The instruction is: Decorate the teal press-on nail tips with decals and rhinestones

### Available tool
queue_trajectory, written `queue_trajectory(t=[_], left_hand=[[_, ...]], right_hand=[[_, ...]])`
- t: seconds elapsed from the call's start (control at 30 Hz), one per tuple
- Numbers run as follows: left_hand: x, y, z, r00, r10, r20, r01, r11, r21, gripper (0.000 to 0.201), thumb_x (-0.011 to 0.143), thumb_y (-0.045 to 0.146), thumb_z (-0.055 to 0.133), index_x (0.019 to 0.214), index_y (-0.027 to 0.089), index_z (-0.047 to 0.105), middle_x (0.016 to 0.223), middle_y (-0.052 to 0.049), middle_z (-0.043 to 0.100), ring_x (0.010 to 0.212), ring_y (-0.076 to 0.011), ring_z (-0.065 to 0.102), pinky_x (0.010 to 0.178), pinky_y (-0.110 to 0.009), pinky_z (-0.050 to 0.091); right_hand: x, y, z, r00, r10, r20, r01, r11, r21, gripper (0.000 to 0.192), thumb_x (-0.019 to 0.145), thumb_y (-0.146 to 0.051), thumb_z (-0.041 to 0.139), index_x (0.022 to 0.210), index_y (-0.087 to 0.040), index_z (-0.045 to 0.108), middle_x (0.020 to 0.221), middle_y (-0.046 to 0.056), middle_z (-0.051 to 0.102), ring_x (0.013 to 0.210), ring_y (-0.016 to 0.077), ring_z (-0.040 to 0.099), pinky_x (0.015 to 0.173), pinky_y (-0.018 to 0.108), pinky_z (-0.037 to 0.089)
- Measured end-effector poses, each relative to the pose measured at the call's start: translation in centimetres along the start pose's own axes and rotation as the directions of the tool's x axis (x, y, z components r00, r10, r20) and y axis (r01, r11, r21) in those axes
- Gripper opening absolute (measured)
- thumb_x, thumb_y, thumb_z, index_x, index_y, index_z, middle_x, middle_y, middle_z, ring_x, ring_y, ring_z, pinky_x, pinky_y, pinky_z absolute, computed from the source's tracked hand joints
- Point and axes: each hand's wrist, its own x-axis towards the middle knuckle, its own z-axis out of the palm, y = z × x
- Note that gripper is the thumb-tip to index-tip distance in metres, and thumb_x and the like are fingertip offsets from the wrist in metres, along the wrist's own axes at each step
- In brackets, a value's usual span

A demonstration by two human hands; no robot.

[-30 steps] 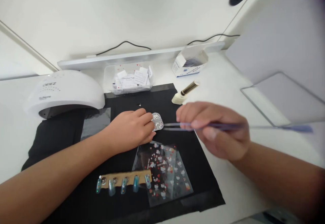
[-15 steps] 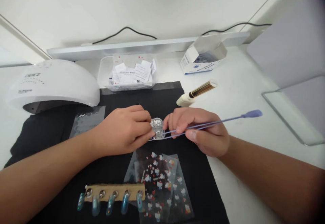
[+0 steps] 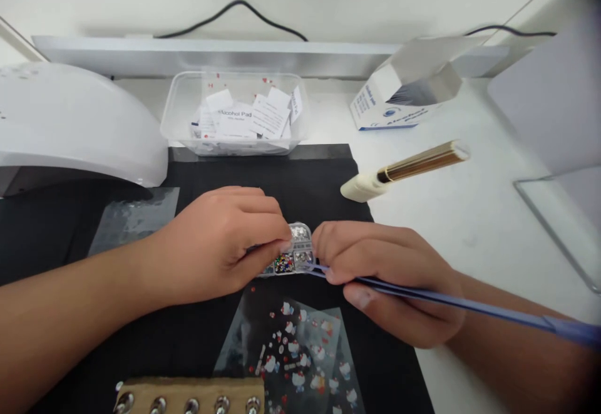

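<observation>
In the middle of the black mat [image 3: 300, 179] lies a small clear compartment case [image 3: 303, 256] filled with silver and multicoloured rhinestones. My left hand [image 3: 223, 238] is closed at its left part, thumb and index finger pinched on it; the fingers hide that part. My right hand [image 3: 399, 273] grips light purple tweezers [image 3: 469, 304], whose tips are at the case's lower right compartment. The fingers of that hand also come up to the case's right edge. Just below the case are clear sticker sheets [image 3: 293, 351] with small cartoon figures.
A cardboard strip [image 3: 188, 386] with round metal holders lies at the bottom edge. Behind the hands stand a white nail lamp [image 3: 79, 119], a clear tub [image 3: 237, 146] of alcohol pads, an alcohol pad box [image 3: 394, 107] and a cream bottle [image 3: 364, 187] with a gold cap.
The view has moved closer. The tweezers' rear end has swung downward as my right hand turned, and more coloured rhinestones now show beside my left fingers.
</observation>
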Motion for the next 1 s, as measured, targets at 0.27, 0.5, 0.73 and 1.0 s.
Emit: queue_trajectory(t=[0.27,0.5,0.73,1.0], left_hand=[[-0.1,0.0,0.1,1.0,0.014,-0.018,-0.013,0.999,0.034,0.021,0.095,0.019,0.05,0.085,0.015,0.068,0.077,0.0,0.062,0.072,-0.0122,0.055,0.068,-0.028,0.04],[-0.2,-0.1,0.2,0.999,0.036,-0.023,-0.035,0.998,0.045,0.022,0.096,0.02,0.049,0.087,0.015,0.069,0.078,-0.001,0.063,0.072,-0.0125,0.055,0.07,-0.028,0.041],[-0.1,-0.2,0.4,0.998,0.048,-0.033,-0.045,0.996,0.082,0.023,0.096,0.022,0.049,0.086,0.015,0.068,0.078,-0.002,0.063,0.072,-0.0134,0.055,0.069,-0.029,0.041],[-0.2,-0.1,0.3,0.998,0.058,-0.014,-0.056,0.992,0.113,0.025,0.097,0.023,0.048,0.086,0.016,0.069,0.078,-0.001,0.062,0.072,-0.0137,0.054,0.068,-0.029,0.041]], right_hand=[[0.2,-0.2,0.0,0.999,0.011,0.033,-0.009,0.999,-0.05,0.01,0.084,-0.007,0.052,0.09,-0.011,0.059,0.078,0.008,0.061,0.076,0.0163,0.059,0.071,0.035,0.053],[0.1,-0.6,-0.1,0.998,0.056,0.039,-0.053,0.996,-0.071,0.011,0.084,-0.007,0.052,0.09,-0.012,0.059,0.079,0.007,0.062,0.077,0.0163,0.06,0.073,0.035,0.055],[0.3,-0.9,0.0,0.995,0.084,0.051,-0.079,0.992,-0.103,0.014,0.084,-0.006,0.052,0.093,-0.014,0.059,0.08,0.007,0.062,0.076,0.0163,0.06,0.072,0.035,0.056],[0.3,-0.9,0.0,0.994,0.097,0.051,-0.091,0.99,-0.109,0.014,0.084,-0.006,0.053,0.094,-0.012,0.059,0.081,0.007,0.062,0.078,0.0158,0.059,0.074,0.035,0.054]])
